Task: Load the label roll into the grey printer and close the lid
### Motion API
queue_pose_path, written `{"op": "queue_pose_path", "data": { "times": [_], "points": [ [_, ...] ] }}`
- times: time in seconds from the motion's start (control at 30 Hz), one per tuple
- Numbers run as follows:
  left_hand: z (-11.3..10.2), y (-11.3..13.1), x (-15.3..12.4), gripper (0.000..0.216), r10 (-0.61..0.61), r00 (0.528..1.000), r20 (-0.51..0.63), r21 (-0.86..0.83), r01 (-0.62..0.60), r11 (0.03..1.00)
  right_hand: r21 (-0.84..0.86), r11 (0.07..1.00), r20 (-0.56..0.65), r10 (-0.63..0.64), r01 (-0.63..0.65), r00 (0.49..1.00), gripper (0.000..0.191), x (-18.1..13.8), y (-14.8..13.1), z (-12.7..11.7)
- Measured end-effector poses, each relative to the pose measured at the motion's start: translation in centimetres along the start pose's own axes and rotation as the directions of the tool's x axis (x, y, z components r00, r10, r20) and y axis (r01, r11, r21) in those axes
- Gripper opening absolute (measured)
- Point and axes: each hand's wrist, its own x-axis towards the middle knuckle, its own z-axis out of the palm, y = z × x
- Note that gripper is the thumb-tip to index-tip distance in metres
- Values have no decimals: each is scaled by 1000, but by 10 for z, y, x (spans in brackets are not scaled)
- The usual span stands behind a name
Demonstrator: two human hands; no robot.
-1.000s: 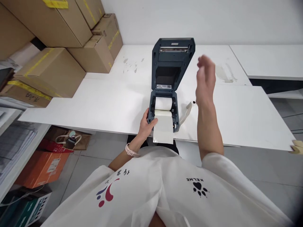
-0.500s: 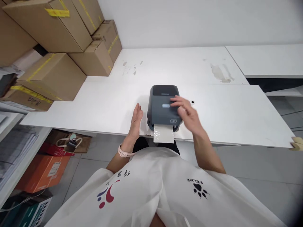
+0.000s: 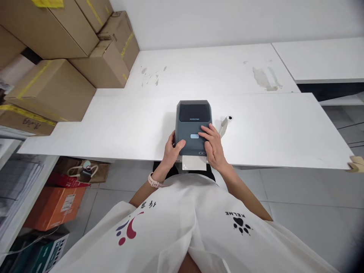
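A dark grey label printer (image 3: 193, 117) sits with its lid down at the near edge of a white table (image 3: 270, 132). The person's left hand (image 3: 172, 150) clasps its front left corner, thumb on top. The right hand (image 3: 213, 146) lies flat on the lid, fingertips beside the small pale button. A strip of label paper (image 3: 194, 163) sticks out of the front slot, between the two wrists. A white cable (image 3: 223, 125) lies just to the right of the printer. Cardboard boxes (image 3: 51, 87) are stacked at the table's far left.
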Motion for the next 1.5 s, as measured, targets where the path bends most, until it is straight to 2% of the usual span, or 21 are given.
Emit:
{"op": "queue_pose_path", "data": {
  "times": [0.1, 0.2, 0.27, 0.3, 0.33, 0.37, 0.4, 0.47, 0.53, 0.57, 0.73, 0.87, 0.93, 1.0, 1.07, 1.13, 1.17, 1.23, 1.33, 1.5],
  "points": [
    [0, -4, 5, 75, 57, 998, 5, 27, -57, 998, 13, 1000, -31, -8, 8, 999, 38, 0, 2, 3],
    [-5, -6, -8, 73, 50, 999, 6, 62, -50, 997, 15, 1000, -45, 6, -6, 999, 38, 2, 1, 5],
    [-11, -9, -28, 71, 20, 996, -90, 144, -7, 990, 25, 999, -55, 22, -21, 998, 38, 2, 0, 5],
    [-14, -11, -38, 67, 14, 985, -174, 210, 23, 978, 30, 999, -58, 29, -27, 998, 37, 3, -1, 5],
    [-16, -14, -48, 57, -10, 971, -237, 252, 72, 965, 32, 999, -57, 33, -32, 998, 37, 3, -2, 5],
    [-17, -15, -56, 47, -67, 971, -231, 255, 127, 959, 31, 999, -52, 36, -34, 998, 37, 3, -2, 5],
    [-18, -15, -62, 45, -167, 978, -128, 228, 193, 954, 28, 999, -45, 37, -36, 998, 37, 3, -3, 5],
    [-14, -12, -66, 48, -324, 938, 128, 134, 307, 942, 21, 999, -32, 35, -34, 999, 39, 3, -3, 4],
    [-8, -6, -63, 47, -365, 881, 301, 49, 368, 928, 9, 999, -16, 36, -36, 999, 43, 2, -2, 3],
    [-6, -3, -61, 46, -358, 875, 326, 27, 370, 929, 0, 999, -10, 38, -38, 999, 45, 2, -2, 3],
    [-6, -3, -58, 41, -337, 901, 273, 108, 320, 941, -77, 997, 23, 25, -23, 999, 51, 3, -6, -1],
    [-19, -7, -55, 47, -335, 894, 299, 189, 289, 939, -283, 959, 72, 52, -29, 996, 36, 12, -17, -7],
    [-29, -4, -49, 51, -301, 910, 284, 227, 241, 944, -330, 944, 90, 48, -16, 995, 31, 16, -21, -10],
    [-40, 3, -41, 52, -245, 951, 189, 229, 200, 953, -311, 950, 121, 43, -3, 992, 34, 14, -20, -12],
    [-48, 10, -36, 48, -144, 989, 40, 200, 133, 971, -239, 970, 126, 70, -38, 990, 45, 4, -17, -14],
    [-51, 15, -33, 44, -8, 998, -62, 167, 18, 986, -143, 981, 78, 145, -133, 986, 60, -9, -12, -14],
    [-51, 16, -32, 46, 50, 996, -75, 157, -38, 987, -99, 976, 50, 198, -192, 979, 66, -17, -9, -14],
    [-44, 15, -32, 55, 104, 994, -24, 157, -99, 983, -42, 956, 21, 291, -290, 957, 69, -30, -6, -11],
    [-29, 6, -31, 66, 81, 992, 93, 185, -98, 978, -21, 939, 28, 343, -343, 939, 66, -40, -5, -5],
    [-14, -2, -34, 70, 133, 987, 91, 216, -150, 965, 10, 936, 7, 353, -353, 936, 64, -38, -9, -3]
  ]
}}
